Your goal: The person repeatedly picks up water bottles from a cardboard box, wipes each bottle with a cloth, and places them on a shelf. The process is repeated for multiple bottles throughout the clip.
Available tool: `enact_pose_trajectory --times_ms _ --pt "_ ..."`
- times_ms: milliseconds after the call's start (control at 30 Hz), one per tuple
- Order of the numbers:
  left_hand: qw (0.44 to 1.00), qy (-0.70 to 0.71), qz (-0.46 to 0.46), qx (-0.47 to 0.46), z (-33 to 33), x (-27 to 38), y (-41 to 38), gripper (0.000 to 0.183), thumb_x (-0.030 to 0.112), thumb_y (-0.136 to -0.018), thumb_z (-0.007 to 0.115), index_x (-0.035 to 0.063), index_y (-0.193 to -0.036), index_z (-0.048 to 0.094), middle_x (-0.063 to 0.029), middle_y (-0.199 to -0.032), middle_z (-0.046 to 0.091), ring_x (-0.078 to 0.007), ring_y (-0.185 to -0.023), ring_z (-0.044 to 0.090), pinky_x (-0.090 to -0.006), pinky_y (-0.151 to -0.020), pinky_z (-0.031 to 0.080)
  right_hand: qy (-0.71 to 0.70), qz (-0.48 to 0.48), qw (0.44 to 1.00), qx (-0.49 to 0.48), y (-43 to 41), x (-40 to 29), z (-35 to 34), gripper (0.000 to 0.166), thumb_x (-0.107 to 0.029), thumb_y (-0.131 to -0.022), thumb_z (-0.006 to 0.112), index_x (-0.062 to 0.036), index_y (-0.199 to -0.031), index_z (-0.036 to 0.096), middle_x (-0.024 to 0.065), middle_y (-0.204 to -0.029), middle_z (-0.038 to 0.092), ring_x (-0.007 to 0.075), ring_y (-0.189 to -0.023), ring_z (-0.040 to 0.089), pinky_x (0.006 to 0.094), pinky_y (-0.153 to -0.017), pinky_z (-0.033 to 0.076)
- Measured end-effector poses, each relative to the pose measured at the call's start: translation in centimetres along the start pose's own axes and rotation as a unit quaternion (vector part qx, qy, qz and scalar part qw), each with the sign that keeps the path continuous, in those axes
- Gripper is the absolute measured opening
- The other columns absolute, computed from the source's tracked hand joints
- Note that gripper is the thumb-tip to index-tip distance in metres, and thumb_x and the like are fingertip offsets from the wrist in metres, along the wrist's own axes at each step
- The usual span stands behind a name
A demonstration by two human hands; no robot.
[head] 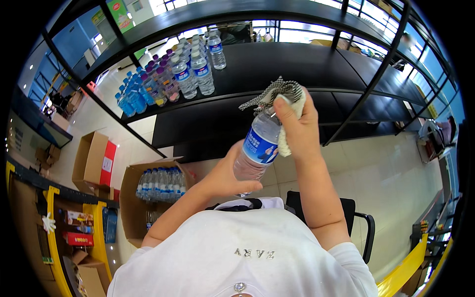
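Note:
A clear plastic water bottle (259,143) with a blue label is tilted in front of my chest, its top pointing away from me. My left hand (237,174) grips its lower part. A black-and-white checked cloth (276,96) with a pale side is bunched over the bottle's neck and cap, hiding the cap. My right hand (298,122) clasps that cloth around the neck. Beyond my hands, rows of upright bottles (189,72) stand at the left end of a black shelf (282,63): blue-capped, purple-capped and white-capped kinds.
An open cardboard box (130,208) with several bottles stands on the floor to my left. Another carton (91,159) lies behind it. A black chair (349,211) is close by on the right. Black shelf posts (374,78) rise ahead; a person (443,130) sits far right.

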State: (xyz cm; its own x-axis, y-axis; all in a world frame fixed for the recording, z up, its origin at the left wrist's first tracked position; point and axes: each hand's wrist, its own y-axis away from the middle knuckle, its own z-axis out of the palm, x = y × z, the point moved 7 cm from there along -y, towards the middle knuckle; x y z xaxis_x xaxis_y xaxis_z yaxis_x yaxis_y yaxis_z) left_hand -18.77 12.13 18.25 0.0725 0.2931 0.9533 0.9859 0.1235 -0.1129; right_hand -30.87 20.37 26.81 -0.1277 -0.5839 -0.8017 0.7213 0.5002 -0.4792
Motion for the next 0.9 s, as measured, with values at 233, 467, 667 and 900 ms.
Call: enact_pose_trajectory --times_ms 233,467,667,900 --pt "0.968 0.213 -0.048 -0.123 1.8 -0.1 -1.5 0.090 0.033 -0.057 0.079 0.0013 -0.125 0.031 -0.0071 -0.110 0.048 -0.0146 -0.099 0.049 -0.0313 -0.086 0.040 -0.145 0.009 0.989 0.009 -1.8 -1.9 -1.8 0.025 -0.015 -0.080 0.060 -0.0043 -0.101 0.052 0.0075 -0.089 0.060 0.0169 -0.077 0.059 0.0281 -0.068 0.049" --pt "0.827 0.477 -0.099 -0.281 5.6 -1.1 -0.4 0.084 0.040 -0.056 0.078 0.0054 -0.122 0.038 -0.0124 -0.098 0.054 -0.0223 -0.089 0.056 -0.0343 -0.075 0.046 -0.307 0.117 0.940 -0.087 -1.8 1.3 -0.5 0.043 -0.044 -0.078 0.056 -0.0080 -0.103 0.052 0.0102 -0.091 0.054 0.0253 -0.085 0.054 0.0435 -0.082 0.045" --pt "0.778 0.545 -0.118 -0.289 6.7 -1.7 -0.5 0.095 0.040 -0.050 0.082 0.0100 -0.127 0.035 -0.0136 -0.098 0.055 -0.0236 -0.089 0.056 -0.0350 -0.078 0.045 -0.356 0.058 0.929 -0.076 -2.7 1.6 -0.2 0.036 -0.031 -0.080 0.059 -0.0106 -0.107 0.047 0.0183 -0.094 0.057 0.0331 -0.086 0.059 0.0442 -0.070 0.052" --pt "0.864 0.446 -0.100 -0.211 5.6 -1.8 -1.6 0.081 0.035 -0.060 0.076 0.0069 -0.124 0.035 -0.0102 -0.101 0.053 -0.0188 -0.093 0.053 -0.0334 -0.081 0.043 -0.153 0.025 0.985 -0.076 -3.2 -0.2 -1.4 0.026 -0.014 -0.083 0.055 -0.0053 -0.107 0.047 0.0158 -0.094 0.058 0.0227 -0.084 0.059 0.0344 -0.070 0.051"
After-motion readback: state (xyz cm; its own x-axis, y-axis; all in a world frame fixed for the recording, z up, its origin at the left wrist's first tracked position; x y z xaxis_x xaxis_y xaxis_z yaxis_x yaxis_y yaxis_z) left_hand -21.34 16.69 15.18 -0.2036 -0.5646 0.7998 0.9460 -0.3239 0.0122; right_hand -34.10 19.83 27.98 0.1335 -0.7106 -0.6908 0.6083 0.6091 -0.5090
